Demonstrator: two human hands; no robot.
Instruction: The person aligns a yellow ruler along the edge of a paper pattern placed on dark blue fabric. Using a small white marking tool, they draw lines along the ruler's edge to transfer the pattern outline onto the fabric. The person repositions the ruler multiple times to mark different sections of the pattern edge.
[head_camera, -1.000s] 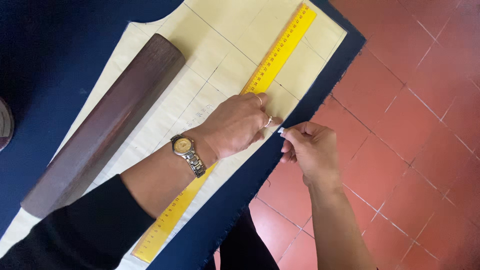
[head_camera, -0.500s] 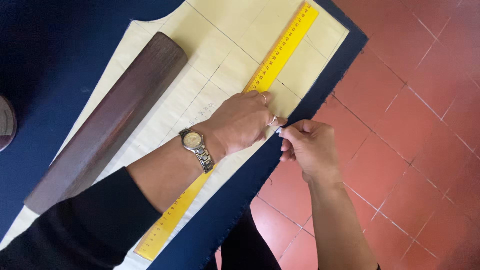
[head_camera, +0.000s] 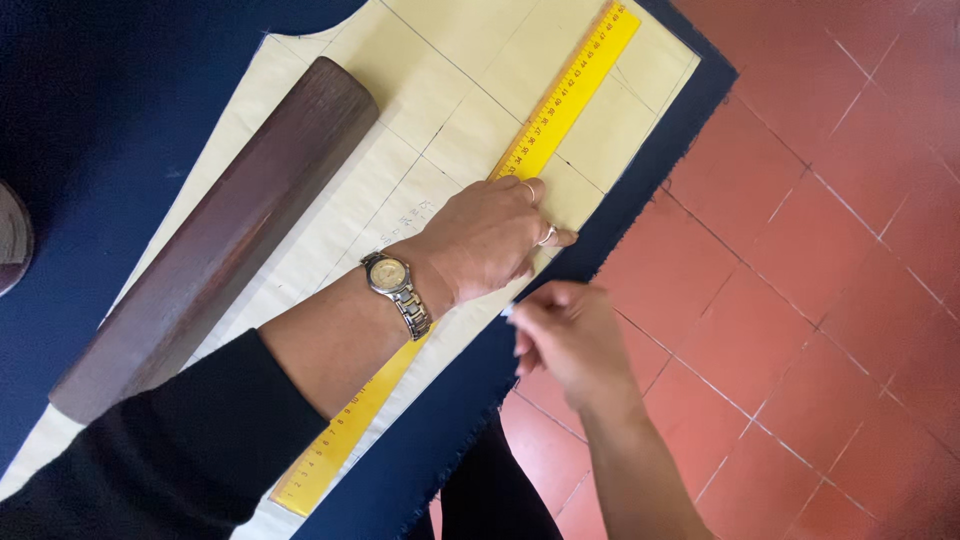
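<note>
Yellow ruler (head_camera: 560, 105) is lying diagonally across the cream paper pattern (head_camera: 420, 110), the left hand (head_camera: 490, 235) still pressing flat on it, while the right hand (head_camera: 565, 335), pinching something small and white, is sliding back down the pattern's edge.

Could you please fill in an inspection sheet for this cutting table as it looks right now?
Surface: navy fabric spread over the table, its edge frayed along the floor side.
Job's things: cream paper pattern lying on the fabric; yellow ruler laid diagonally across it.
Clutter: dark wooden bar resting on the pattern; a round object cut off at the left edge.
Hands: left hand flat, pressing the ruler, with rings and a wristwatch; right hand at the pattern's edge, pinching something small and pale, too small to identify.
Cables: nothing seen.
Surroundings: red tile floor.
</note>
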